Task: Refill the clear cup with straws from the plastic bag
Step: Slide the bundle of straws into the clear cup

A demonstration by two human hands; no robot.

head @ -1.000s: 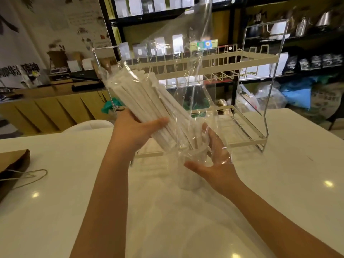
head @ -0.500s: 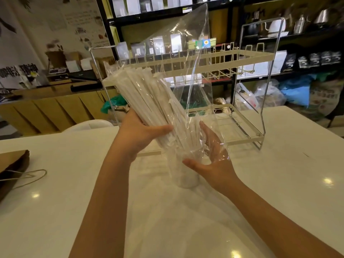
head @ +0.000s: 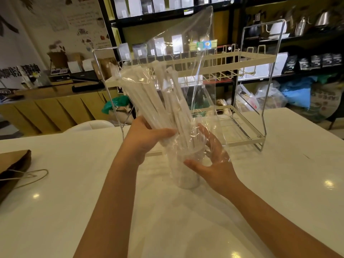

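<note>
"Over the white table (head: 279,183), what are you holding?"

"I am holding the plastic bag (head: 188,58) of straws (head: 149,101) with my left hand (head: 147,140). Its grip is wrapping the lower part of the bundle through the film, thumb pressing across the near side. The bundle is tilting up and to the far left, with its lower ends pointing down into the clear cup (head: 186,170)."

"And the other hand?"

"My right hand (head: 210,155) is cupping the right side of the clear cup near its rim, fingers spread, with loose film draped over them. Whether the fingers are pressing on the wall, I cannot tell."

"Where is the cup?"

"It is standing upright on the table, just in front of the wire rack (head: 256,60)."

"How will this handle?"

"I am judging the straws light and fairly stiff, but slippery against each other in their wrappers. The film is soft and slick, so I am thinking a grip low on the bundle is best. The cup looks thin and light, likely to tip, so I am steadying it near its rim."
</note>
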